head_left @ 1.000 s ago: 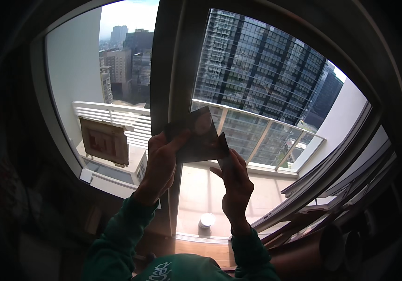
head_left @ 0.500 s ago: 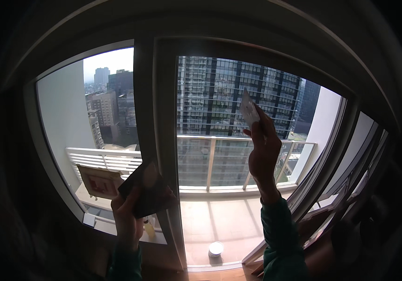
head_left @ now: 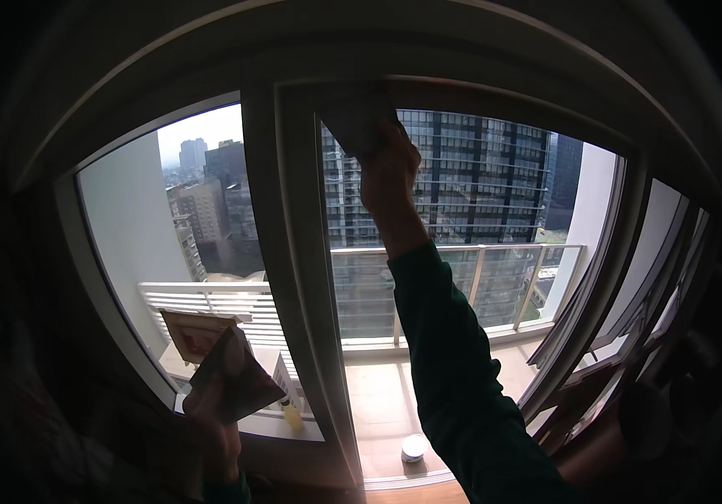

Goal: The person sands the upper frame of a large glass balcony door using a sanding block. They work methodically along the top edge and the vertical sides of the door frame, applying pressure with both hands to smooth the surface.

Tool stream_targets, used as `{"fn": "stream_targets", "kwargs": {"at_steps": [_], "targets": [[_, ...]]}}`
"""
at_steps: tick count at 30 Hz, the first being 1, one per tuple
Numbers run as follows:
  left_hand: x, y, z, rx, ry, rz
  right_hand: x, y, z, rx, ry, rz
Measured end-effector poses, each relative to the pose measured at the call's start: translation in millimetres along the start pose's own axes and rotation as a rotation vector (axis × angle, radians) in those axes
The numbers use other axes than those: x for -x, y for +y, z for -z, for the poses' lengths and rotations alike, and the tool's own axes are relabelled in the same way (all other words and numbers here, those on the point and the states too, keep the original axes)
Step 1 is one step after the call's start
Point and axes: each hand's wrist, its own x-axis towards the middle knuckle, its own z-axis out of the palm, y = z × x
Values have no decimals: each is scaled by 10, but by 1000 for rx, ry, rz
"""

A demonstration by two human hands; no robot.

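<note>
Strong backlight: daylight comes in through the window glass from outside, sky at upper left near blown out. Room interior very dim, almost black toward the picture's rim, heavy vignette. Right hand and green sleeve read as dark silhouettes against the glass; left hand low in shadow, detail lost. Balcony floor sunlit, warm, with faint railing shadows. Fisheye bends the window frame into arcs. Towers outside slightly hazy; no marked motion blur.
</note>
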Motion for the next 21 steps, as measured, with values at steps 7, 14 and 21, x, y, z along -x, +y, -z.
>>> {"fn": "stream_targets", "kwargs": {"at_steps": [7, 14, 21], "targets": [[142, 115, 224, -26, 47, -3, -56, 107, -314, -123, 141, -79], [162, 122, 230, -92, 120, 4, -131, 139, -253, 201, 33, 93], [104, 33, 188, -314, -32, -27, 1124, 87, 870, -444, 194, -310]]}}
